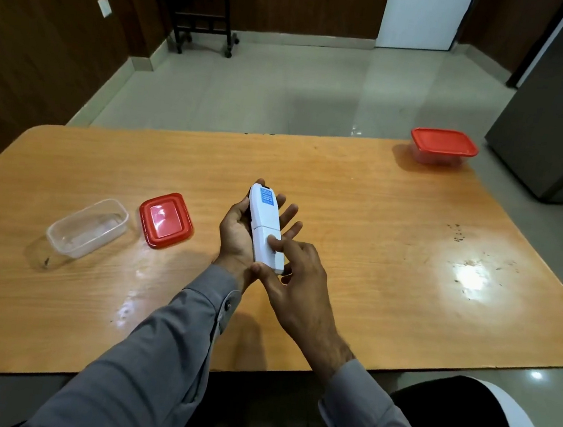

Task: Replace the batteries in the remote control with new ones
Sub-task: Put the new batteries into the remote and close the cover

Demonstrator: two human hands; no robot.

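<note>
Above a glossy, orange-toned wood-grain bench (360, 223) with rounded corners, we see a slim white plastic remote control (266, 225) held back side up, a blue label near its far end and a seam marking the battery cover on the near half. The left hand (240, 233) cradles it from below, palm up, thumb curled along its left edge and fingers spread out past its right side. The right hand (294, 282) comes in from the near side, one fingertip pressing flat on the smooth cover while the thumb braces against the remote's near end. Both arms wear grey buttoned sleeves (163, 358). To the left on the bench we find a clear, rectangular plastic container (88, 227) lying open, and just beside it a red, rounded-square lid (165, 220) with a raised centre panel. At the far right corner stands a second clear container capped with a red lid (443, 145). Pale polished floor tiles (289, 83) shine beyond the bench.
</note>
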